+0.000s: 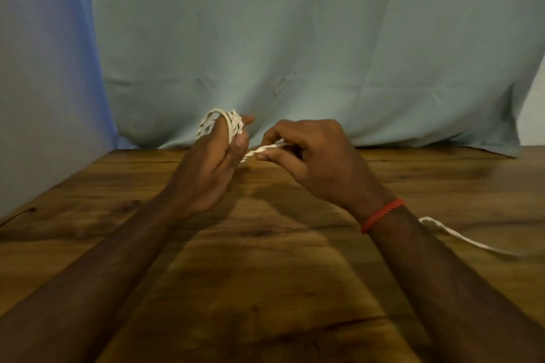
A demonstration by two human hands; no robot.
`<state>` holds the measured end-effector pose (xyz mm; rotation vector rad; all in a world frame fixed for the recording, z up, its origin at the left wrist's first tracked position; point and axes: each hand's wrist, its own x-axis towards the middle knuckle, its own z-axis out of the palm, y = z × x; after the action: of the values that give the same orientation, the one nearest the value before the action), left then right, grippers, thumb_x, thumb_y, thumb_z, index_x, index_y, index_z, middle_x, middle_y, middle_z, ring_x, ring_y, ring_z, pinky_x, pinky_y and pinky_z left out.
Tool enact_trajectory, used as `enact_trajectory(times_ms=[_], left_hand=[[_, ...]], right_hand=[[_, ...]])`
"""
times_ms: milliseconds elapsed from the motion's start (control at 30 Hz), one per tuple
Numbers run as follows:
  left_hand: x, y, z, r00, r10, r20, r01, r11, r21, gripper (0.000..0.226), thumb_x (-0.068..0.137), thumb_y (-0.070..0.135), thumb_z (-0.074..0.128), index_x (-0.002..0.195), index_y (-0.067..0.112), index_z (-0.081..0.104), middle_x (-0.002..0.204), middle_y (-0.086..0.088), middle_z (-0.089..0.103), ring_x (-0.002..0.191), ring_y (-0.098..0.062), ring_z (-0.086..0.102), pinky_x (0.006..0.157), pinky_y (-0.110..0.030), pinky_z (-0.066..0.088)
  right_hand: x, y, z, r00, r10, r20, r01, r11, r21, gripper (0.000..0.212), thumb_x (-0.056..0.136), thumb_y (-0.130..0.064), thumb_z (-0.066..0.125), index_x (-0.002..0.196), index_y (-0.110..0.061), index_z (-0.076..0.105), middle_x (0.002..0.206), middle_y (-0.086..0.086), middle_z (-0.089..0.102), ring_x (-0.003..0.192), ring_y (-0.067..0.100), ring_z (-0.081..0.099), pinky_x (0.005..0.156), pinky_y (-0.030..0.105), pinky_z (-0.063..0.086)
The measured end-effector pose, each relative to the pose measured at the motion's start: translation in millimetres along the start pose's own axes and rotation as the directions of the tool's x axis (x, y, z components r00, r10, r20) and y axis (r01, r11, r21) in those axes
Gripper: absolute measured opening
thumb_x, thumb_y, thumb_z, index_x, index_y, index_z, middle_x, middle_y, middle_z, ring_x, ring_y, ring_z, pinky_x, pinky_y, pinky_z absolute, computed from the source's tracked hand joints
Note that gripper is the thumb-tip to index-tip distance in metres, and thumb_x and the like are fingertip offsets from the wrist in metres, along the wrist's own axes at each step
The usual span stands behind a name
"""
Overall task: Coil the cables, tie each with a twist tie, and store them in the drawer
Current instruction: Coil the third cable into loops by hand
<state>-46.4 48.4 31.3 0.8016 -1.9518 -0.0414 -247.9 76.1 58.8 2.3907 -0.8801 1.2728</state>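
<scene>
A white cable (233,124) is wound in several loops around the fingers of my left hand (212,168), which is raised above the wooden table (265,244) with its thumb pressed on the loops. A short stretch of the cable runs right from the coil into my right hand (312,156), which pinches it between thumb and fingers. The cable's loose tail (460,237) lies on the table to the right of my right wrist. No twist tie or drawer is in view.
A pale green cloth (295,53) hangs behind the table's far edge, with a blue cloth (44,68) at the left. A red thread bracelet (382,215) circles my right wrist. The table's left edge runs diagonally at the left.
</scene>
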Motion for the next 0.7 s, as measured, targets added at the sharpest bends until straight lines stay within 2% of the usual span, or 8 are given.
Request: enact_trajectory(times_ms=[133,267,367,433,500,567,633,700], left_hand=[[-3,8,10,0.985,-0.039,0.169,0.084,0.960,-0.269,0.064,0.097,0.067,0.030,0.097,0.010,0.060,0.064,0.013,0.053,0.054,-0.003,0.047,0.056,-0.021,0.035],[0,16,13,0.933,-0.146,0.328,0.327,0.724,-0.608,0.035,0.093,0.049,0.057,0.092,0.014,0.064,0.055,0.008,0.037,0.045,-0.005,0.028,0.043,-0.018,0.024],[5,19,3,0.891,-0.162,0.425,0.453,0.383,-0.805,0.025,0.097,0.030,0.049,0.080,0.014,0.055,0.047,0.007,0.030,0.036,-0.005,0.019,0.039,-0.019,0.022],[7,15,-5,0.878,-0.117,0.464,0.474,0.081,-0.877,0.029,0.099,0.032,0.041,0.077,0.018,0.052,0.045,0.008,0.034,0.032,-0.006,0.018,0.042,-0.022,0.025],[9,6,-15,0.899,-0.073,0.432,0.413,-0.188,-0.891,0.028,0.099,0.031,0.040,0.079,0.017,0.053,0.051,0.006,0.045,0.034,-0.007,0.031,0.047,-0.023,0.032],[11,2,-22,0.917,-0.124,0.378,0.315,-0.353,-0.881,0.028,0.098,0.034,0.047,0.083,0.013,0.058,0.065,0.001,0.059,0.047,-0.009,0.054,0.051,-0.024,0.044],[12,2,-24,0.910,-0.243,0.335,0.221,-0.398,-0.890,0.033,0.094,0.037,0.050,0.083,0.008,0.061,0.084,-0.008,0.072,0.063,-0.016,0.071,0.055,-0.024,0.054],[12,9,-25,0.892,-0.359,0.275,0.162,-0.313,-0.936,0.034,0.092,0.039,0.048,0.080,0.009,0.059,0.100,-0.015,0.076,0.077,-0.019,0.076,0.058,-0.025,0.058]], right_hand=[[0,10,-10,0.990,0.056,-0.126,-0.067,0.994,-0.086,0.036,0.085,-0.053,0.064,0.087,-0.018,0.074,0.071,-0.003,0.068,0.064,0.014,0.061,0.059,0.040,0.051],[-4,28,-25,1.000,0.026,-0.014,-0.029,0.934,-0.356,0.048,0.092,-0.062,0.045,0.093,-0.023,0.074,0.073,0.003,0.066,0.063,0.025,0.062,0.055,0.043,0.051],[-7,40,-31,0.995,0.077,0.061,-0.040,0.886,-0.463,0.052,0.096,-0.060,0.028,0.103,-0.027,0.069,0.076,0.002,0.066,0.065,0.027,0.062,0.056,0.042,0.051],[-12,48,-30,0.979,0.175,0.106,-0.099,0.858,-0.504,0.036,0.099,-0.048,0.033,0.107,-0.031,0.063,0.081,0.002,0.067,0.073,0.030,0.063,0.062,0.042,0.050],[-19,56,-23,0.953,0.256,0.161,-0.135,0.837,-0.531,0.021,0.102,-0.041,0.042,0.111,-0.031,0.058,0.088,0.001,0.068,0.081,0.030,0.064,0.064,0.041,0.049],[-24,58,-14,0.929,0.300,0.216,-0.155,0.846,-0.510,0.020,0.104,-0.045,0.042,0.110,-0.027,0.049,0.088,0.001,0.067,0.079,0.028,0.063,0.062,0.039,0.047],[-25,56,-4,0.904,0.330,0.272,-0.186,0.876,-0.445,0.020,0.105,-0.043,0.040,0.109,-0.024,0.042,0.089,0.004,0.067,0.080,0.032,0.063,0.062,0.041,0.047],[-25,49,9,0.875,0.325,0.359,-0.142,0.881,-0.451,0.019,0.105,-0.038,0.040,0.115,-0.022,0.041,0.100,0.010,0.069,0.088,0.037,0.064,0.063,0.039,0.043]])
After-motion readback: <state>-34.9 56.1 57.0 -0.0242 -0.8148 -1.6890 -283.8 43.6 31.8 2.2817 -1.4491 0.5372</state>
